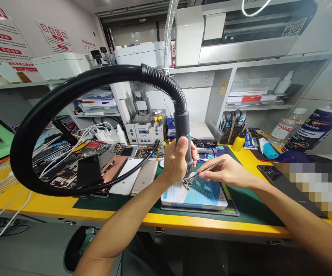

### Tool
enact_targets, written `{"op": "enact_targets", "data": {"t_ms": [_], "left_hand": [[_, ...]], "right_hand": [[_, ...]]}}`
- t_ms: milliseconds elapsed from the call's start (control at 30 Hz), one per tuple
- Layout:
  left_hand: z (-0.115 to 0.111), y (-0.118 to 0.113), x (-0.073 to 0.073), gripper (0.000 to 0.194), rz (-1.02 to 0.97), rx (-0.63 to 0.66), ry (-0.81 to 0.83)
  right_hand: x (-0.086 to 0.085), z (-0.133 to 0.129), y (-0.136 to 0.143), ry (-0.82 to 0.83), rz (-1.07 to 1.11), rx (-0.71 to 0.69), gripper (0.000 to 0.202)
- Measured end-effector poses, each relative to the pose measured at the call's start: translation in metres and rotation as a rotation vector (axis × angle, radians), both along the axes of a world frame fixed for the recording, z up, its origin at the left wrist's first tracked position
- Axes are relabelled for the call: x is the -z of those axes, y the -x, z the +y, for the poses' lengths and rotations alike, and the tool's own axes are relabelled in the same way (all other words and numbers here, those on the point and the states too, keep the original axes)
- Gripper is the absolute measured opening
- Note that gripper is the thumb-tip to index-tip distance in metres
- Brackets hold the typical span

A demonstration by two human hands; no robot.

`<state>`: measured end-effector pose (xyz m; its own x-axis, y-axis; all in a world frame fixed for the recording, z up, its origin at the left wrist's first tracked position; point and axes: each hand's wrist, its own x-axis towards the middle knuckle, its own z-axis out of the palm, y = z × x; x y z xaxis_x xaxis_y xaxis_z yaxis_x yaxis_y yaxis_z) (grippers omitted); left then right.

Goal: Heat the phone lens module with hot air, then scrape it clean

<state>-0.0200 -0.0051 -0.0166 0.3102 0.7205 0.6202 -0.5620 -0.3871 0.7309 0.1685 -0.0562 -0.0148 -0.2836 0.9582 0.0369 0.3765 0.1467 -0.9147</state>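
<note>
My left hand (pixel 175 159) is wrapped round the dark grey handle of a hot air gun (pixel 182 124), held upright with its nozzle pointing down. A thick black hose (pixel 91 74) loops from its top out to the left. In my right hand (pixel 226 168) a pair of metal tweezers (pixel 211 165) is pinched, tips down near the nozzle. Just under the nozzle lies a small electronic part (pixel 187 184), its exact kind too small to make out. It rests on a blue and white box (pixel 206 193), which sits on a grey perforated mat (pixel 231 209).
Several phones and phone parts (pixel 125 176) lie at the left. A soldering station (pixel 145 128) stands at the back. Scissors in a mesh holder (pixel 232 124), a clear bottle (pixel 286 128) and a spray can (pixel 316 124) stand at the right. White cables (pixel 7 218) hang over the left edge.
</note>
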Motion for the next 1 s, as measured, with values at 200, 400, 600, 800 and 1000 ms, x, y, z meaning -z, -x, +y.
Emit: {"op": "enact_targets", "data": {"t_ms": [200,400,600,800,1000], "left_hand": [[0.0003,0.0005,-0.0004,0.046,0.004,-0.005,0.003],[-0.0007,0.0024,-0.0039,0.051,0.01,-0.015,0.009],[-0.0006,0.0032,-0.0051,0.051,0.019,-0.028,0.014],[-0.0009,0.0032,-0.0048,0.055,0.024,-0.036,0.013],[-0.0015,0.0035,-0.0068,0.055,0.036,-0.051,0.023]], "right_hand": [[-0.0002,-0.0006,0.0007,-0.001,-0.012,0.001,0.032],[-0.001,0.0004,0.0003,0.002,-0.027,-0.001,0.033],[-0.0005,0.0019,-0.0012,0.004,-0.043,-0.005,0.035],[0.0004,0.001,0.002,0.004,-0.043,-0.002,0.037],[-0.0018,-0.0012,0.0028,-0.007,-0.025,0.012,0.035]]}}
